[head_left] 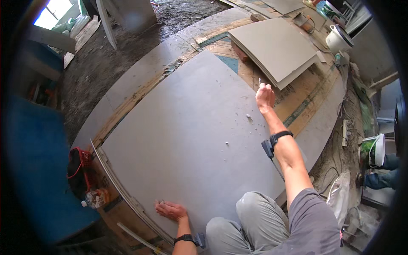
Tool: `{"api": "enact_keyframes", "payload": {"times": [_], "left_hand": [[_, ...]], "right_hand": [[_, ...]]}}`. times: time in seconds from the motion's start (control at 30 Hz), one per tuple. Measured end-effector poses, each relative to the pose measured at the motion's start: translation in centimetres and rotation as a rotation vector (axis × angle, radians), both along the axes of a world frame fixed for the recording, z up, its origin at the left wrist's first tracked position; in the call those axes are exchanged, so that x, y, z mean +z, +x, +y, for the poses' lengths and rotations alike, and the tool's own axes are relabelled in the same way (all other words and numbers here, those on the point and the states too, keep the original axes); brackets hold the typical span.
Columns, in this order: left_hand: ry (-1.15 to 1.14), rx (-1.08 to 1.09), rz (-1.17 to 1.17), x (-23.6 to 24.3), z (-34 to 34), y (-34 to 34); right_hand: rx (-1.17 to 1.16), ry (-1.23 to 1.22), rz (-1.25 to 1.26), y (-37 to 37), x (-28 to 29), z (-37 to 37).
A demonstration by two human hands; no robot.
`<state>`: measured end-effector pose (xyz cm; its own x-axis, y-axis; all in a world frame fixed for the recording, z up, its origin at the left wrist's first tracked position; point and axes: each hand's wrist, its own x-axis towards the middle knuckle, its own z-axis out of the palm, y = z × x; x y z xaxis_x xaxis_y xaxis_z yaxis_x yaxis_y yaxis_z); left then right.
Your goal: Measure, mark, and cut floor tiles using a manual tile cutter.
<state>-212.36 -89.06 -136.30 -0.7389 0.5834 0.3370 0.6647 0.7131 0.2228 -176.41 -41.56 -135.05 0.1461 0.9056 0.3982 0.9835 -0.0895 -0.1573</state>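
The broad grey slab (pixel 178 119) stretches between both hands — right hand (pixel 264 97) at its right edge, fingers curled round a slender stick (pixel 260 80); left hand (pixel 171 211) near its left edge, fingers together, grip unclear.

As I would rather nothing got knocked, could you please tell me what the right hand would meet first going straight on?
Probably the stack of pale slabs, at its left edge, though depth is unclear and the right hand might pass above it.

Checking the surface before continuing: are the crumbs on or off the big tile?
On: pale crumbs lie scattered on the tile, some near the right hand.
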Motion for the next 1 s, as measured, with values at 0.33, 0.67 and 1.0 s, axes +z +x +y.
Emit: {"api": "enact_keyframes", "payload": {"times": [0.33,0.67,1.0], "left_hand": [[-0.007,-0.016,-0.007,-0.7,-0.8,-0.3],[-0.037,0.002,0.054,-0.9,-1.2,-0.7],[-0.028,-0.002,0.053,-0.6,-0.9,-0.5]], "right_hand": [[1.572,-0.445,0.185,-17.0,1.7,-32.6],[0.710,-0.180,-0.006,-3.2,-0.2,-12.6],[1.014,-0.190,-0.009,-1.7,2.0,-21.2]]}}
